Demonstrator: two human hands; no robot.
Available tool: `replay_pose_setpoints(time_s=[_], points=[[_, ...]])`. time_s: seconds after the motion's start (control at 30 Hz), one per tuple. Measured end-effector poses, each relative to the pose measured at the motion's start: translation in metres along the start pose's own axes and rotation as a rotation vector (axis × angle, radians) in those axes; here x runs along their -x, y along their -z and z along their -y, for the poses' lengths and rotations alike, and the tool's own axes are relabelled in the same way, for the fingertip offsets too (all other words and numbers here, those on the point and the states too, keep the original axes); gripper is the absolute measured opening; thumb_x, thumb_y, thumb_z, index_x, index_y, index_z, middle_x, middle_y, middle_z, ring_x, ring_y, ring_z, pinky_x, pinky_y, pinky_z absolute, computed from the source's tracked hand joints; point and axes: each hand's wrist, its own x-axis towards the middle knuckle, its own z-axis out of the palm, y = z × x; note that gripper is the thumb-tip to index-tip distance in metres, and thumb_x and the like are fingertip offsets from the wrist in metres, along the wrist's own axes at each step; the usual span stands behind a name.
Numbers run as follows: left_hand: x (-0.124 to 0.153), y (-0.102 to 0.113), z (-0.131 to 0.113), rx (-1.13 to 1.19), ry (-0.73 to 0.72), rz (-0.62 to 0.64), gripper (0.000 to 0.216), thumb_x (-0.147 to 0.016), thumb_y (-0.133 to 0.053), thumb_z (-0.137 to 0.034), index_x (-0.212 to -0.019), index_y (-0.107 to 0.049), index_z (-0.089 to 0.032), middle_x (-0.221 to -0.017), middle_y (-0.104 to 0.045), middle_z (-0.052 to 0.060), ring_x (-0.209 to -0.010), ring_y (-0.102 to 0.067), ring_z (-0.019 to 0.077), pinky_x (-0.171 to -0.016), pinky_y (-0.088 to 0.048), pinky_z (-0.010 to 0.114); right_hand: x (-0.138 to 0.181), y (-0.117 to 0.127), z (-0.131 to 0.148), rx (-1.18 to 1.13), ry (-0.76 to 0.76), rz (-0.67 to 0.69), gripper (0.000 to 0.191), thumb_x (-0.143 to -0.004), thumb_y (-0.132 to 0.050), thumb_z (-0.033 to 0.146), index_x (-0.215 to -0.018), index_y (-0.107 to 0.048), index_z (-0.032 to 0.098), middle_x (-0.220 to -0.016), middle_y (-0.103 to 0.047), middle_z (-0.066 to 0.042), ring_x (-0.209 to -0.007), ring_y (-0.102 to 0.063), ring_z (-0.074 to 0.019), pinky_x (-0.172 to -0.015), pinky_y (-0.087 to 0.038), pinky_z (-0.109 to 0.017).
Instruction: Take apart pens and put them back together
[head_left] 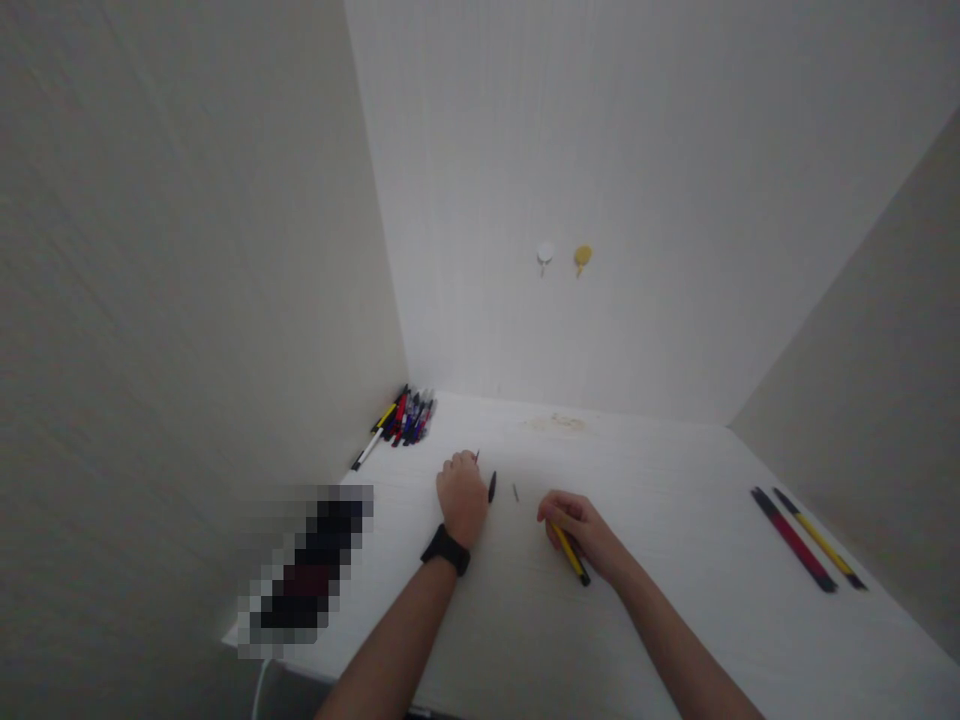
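Note:
My right hand [581,522] is closed around a yellow pen barrel [568,552] with a black end, which slants down toward me. My left hand [460,492] rests low over the table with its fingers curled. A thin dark tip [477,456] shows at its fingers; what it belongs to is hidden. Just right of that hand lies a small black pen cap [492,487]. Between both hands is a short, thin piece [515,492], too small to make out clearly.
A heap of pens [409,418] sits in the back left corner, with a white pen [367,449] beside it. Red-and-black pens [795,540] and a yellow-and-black pen [821,540] lie at right. Walls enclose the white table [675,480]; two hooks [583,256] hang behind. A blurred patch covers the left edge.

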Motion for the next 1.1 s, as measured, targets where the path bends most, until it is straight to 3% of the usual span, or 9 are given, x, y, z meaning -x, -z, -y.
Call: replay_pose_setpoints(time_s=[0.13, 0.43, 0.57, 0.73, 0.83, 0.97, 1.1], points=[[0.004, -0.001, -0.001, -0.119, -0.016, 0.007, 0.027, -0.094, -0.028, -0.015, -0.098, -0.056, -0.014, -0.096, -0.058, 0.012, -0.092, -0.052, 0.0242, -0.078, -0.038, 0.036, -0.001, 0.000, -0.002, 0.008, -0.005, -0.014, 0.035, -0.083, -0.056, 0.052, -0.080, -0.058, 0.017, -0.048, -0.052, 0.005, -0.034, -0.034, -0.0064, -0.036, -0.022, -0.018], [0.006, -0.002, -0.004, -0.129, -0.024, -0.012, 0.026, -0.093, -0.030, -0.015, -0.100, -0.054, -0.014, -0.096, -0.056, 0.012, -0.092, -0.049, 0.0253, -0.080, -0.036, 0.038, -0.001, 0.000, -0.003, 0.008, 0.007, -0.004, 0.033, -0.084, -0.055, 0.051, -0.080, -0.058, 0.017, -0.049, -0.052, 0.005, -0.035, -0.035, -0.0062, -0.035, -0.021, -0.018], [0.007, -0.001, -0.005, -0.102, -0.013, -0.012, 0.023, -0.093, -0.033, -0.017, -0.102, -0.054, -0.014, -0.096, -0.056, 0.012, -0.093, -0.050, 0.0257, -0.081, -0.035, 0.038, 0.000, 0.000, -0.001, 0.012, -0.009, 0.000, 0.034, -0.083, -0.055, 0.051, -0.081, -0.058, 0.017, -0.049, -0.052, 0.005, -0.034, -0.033, -0.0056, -0.035, -0.021, -0.018], [0.002, 0.004, -0.009, 0.045, -0.038, -0.113, 0.025, -0.096, -0.032, -0.024, -0.108, -0.052, -0.015, -0.103, -0.055, 0.012, -0.096, -0.049, 0.0255, -0.083, -0.035, 0.039, 0.000, -0.002, 0.004, 0.007, 0.040, -0.030, 0.035, -0.086, -0.053, 0.051, -0.083, -0.061, 0.017, -0.049, -0.046, 0.005, -0.040, -0.032, -0.0072, -0.039, -0.021, -0.020], [0.000, 0.008, -0.012, 0.242, -0.130, -0.177, 0.025, -0.097, -0.031, -0.028, -0.106, -0.052, -0.017, -0.100, -0.056, 0.009, -0.094, -0.049, 0.0226, -0.085, -0.036, 0.037, 0.001, -0.003, 0.006, -0.062, 0.077, -0.079, 0.036, -0.087, -0.052, 0.051, -0.091, -0.063, 0.017, -0.053, -0.041, 0.005, -0.044, -0.033, -0.0084, -0.042, -0.021, -0.022], [0.006, 0.012, -0.015, 0.501, -0.383, -0.175, 0.023, -0.097, -0.034, -0.029, -0.106, -0.051, -0.018, -0.096, -0.057, 0.007, -0.092, -0.051, 0.0191, -0.087, -0.038, 0.034, 0.000, -0.001, 0.009, -0.169, 0.107, -0.153, 0.038, -0.083, -0.059, 0.047, -0.108, -0.059, 0.018, -0.064, -0.045, 0.002, -0.054, -0.040, -0.0110, -0.046, -0.028, -0.023], [0.010, 0.011, -0.017, 0.570, -0.651, -0.107, 0.025, -0.095, -0.041, -0.032, -0.114, -0.050, -0.019, -0.096, -0.059, 0.007, -0.091, -0.052, 0.0195, -0.087, -0.040, 0.036, -0.002, 0.003, 0.004, -0.249, 0.150, -0.217, 0.033, -0.080, -0.065, 0.045, -0.100, -0.050, 0.023, -0.061, -0.047, 0.005, -0.051, -0.040, -0.0107, -0.042, -0.025, -0.021]])
